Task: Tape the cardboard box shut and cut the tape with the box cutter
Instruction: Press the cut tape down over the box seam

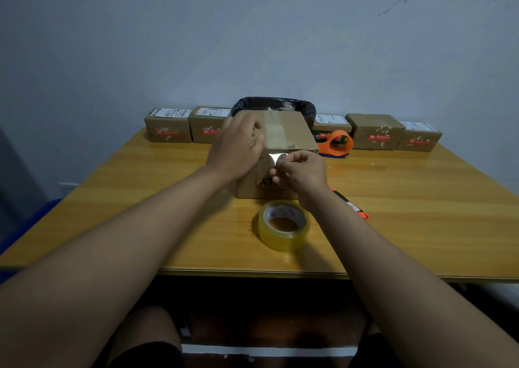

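- My left hand (238,148) covers the near-left corner of the cardboard box (283,131); its fingers lie curled over the top edge, pressing on the tape strip (273,127), though I can't make out the fingertips
- My right hand (302,171) pinches a shiny loose end of tape at the box's front face, hiding most of the print there
- The box cutter (356,207) at 4 o'clock of the box is mostly hidden behind my right wrist; its long axis runs toward 4 o'clock
- The box sits mid-bench (421,199); its strip runs 12 to 6
- The tape roll (283,225) lies flat at 6 o'clock of the box, apart from it
- An orange dispenser (337,143) sits at 2 o'clock
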